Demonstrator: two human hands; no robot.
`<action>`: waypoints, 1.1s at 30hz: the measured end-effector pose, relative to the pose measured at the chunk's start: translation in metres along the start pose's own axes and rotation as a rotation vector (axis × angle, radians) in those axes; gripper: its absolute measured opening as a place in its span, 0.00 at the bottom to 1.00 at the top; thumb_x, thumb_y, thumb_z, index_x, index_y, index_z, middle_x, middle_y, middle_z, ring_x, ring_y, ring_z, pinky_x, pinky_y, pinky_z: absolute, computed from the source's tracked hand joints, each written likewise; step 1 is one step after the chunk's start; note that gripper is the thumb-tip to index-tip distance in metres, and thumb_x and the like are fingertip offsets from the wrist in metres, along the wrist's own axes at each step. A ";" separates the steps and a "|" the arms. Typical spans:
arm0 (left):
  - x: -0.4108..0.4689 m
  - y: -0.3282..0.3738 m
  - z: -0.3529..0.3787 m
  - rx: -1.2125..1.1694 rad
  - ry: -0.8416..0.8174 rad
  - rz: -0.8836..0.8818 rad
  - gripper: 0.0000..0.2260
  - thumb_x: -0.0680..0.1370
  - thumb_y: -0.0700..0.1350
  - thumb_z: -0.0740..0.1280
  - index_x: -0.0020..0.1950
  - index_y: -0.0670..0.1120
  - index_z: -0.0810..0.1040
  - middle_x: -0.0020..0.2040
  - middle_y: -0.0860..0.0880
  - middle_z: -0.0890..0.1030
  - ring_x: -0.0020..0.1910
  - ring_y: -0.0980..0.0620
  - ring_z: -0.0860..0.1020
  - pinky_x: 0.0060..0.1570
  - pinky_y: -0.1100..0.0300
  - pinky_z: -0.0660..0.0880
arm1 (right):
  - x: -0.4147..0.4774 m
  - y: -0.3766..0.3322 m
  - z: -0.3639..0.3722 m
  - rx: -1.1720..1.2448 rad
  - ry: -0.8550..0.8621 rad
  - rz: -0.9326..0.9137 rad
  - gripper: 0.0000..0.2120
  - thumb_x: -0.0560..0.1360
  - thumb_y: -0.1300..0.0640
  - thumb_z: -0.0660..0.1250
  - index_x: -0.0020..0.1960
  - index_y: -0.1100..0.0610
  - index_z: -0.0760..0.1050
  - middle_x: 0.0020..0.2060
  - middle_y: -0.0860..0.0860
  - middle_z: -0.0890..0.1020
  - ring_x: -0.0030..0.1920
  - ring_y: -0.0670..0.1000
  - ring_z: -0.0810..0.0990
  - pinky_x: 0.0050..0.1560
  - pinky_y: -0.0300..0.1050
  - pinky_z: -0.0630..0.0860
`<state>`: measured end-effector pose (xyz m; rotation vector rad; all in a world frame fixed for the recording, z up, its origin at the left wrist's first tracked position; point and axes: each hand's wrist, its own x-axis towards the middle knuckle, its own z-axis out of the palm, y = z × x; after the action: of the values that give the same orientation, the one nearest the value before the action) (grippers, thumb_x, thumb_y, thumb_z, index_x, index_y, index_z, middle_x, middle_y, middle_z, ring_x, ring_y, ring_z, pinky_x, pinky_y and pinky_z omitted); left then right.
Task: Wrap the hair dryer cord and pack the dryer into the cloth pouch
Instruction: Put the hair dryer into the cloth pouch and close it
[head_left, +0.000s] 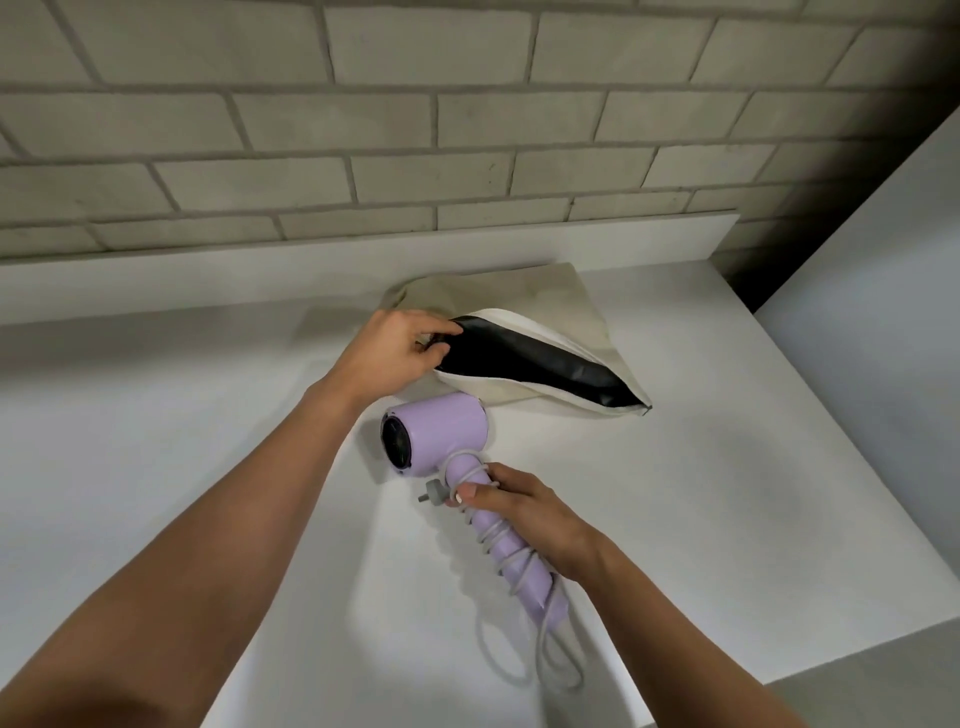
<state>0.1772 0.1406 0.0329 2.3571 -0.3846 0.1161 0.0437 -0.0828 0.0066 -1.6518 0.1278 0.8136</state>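
Observation:
A lilac hair dryer (441, 431) lies on the white table (727, 467), its head pointing toward the pouch. Its grey-white cord (511, 561) is wound in several turns round the handle, with loose loops trailing off the lower end. My right hand (524, 512) grips the handle and pins the plug against it with the thumb. The beige cloth pouch (550, 306) lies just behind the dryer, its mouth held open so the black lining (535, 364) shows. My left hand (400, 348) pinches the left edge of that opening.
A grey brick wall (363, 130) stands behind the table with a low white ledge (208, 280) along its foot. The table's right edge runs diagonally beside a white panel (883, 312); its front edge lies at the lower right.

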 end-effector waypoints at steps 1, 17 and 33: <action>0.000 0.001 0.001 -0.004 -0.006 -0.012 0.15 0.76 0.41 0.74 0.62 0.52 0.85 0.55 0.57 0.85 0.46 0.46 0.85 0.56 0.54 0.81 | -0.008 0.003 -0.005 0.000 -0.016 -0.005 0.13 0.76 0.45 0.72 0.55 0.51 0.83 0.53 0.50 0.87 0.49 0.47 0.83 0.54 0.48 0.79; -0.058 0.028 0.022 0.092 0.074 0.147 0.29 0.74 0.39 0.73 0.72 0.60 0.75 0.68 0.73 0.72 0.61 0.52 0.78 0.56 0.50 0.81 | -0.062 -0.026 -0.087 0.220 -0.182 0.136 0.30 0.73 0.34 0.69 0.64 0.55 0.83 0.40 0.57 0.53 0.37 0.54 0.51 0.33 0.46 0.54; -0.092 0.055 0.034 0.202 0.161 0.239 0.28 0.77 0.41 0.67 0.74 0.62 0.72 0.71 0.73 0.70 0.60 0.56 0.76 0.48 0.51 0.82 | -0.037 -0.030 -0.078 0.575 0.220 0.077 0.20 0.79 0.45 0.69 0.61 0.60 0.79 0.46 0.58 0.87 0.23 0.49 0.75 0.24 0.39 0.73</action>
<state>0.0713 0.1014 0.0266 2.4687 -0.5983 0.4749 0.0654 -0.1574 0.0541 -1.1867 0.5323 0.5768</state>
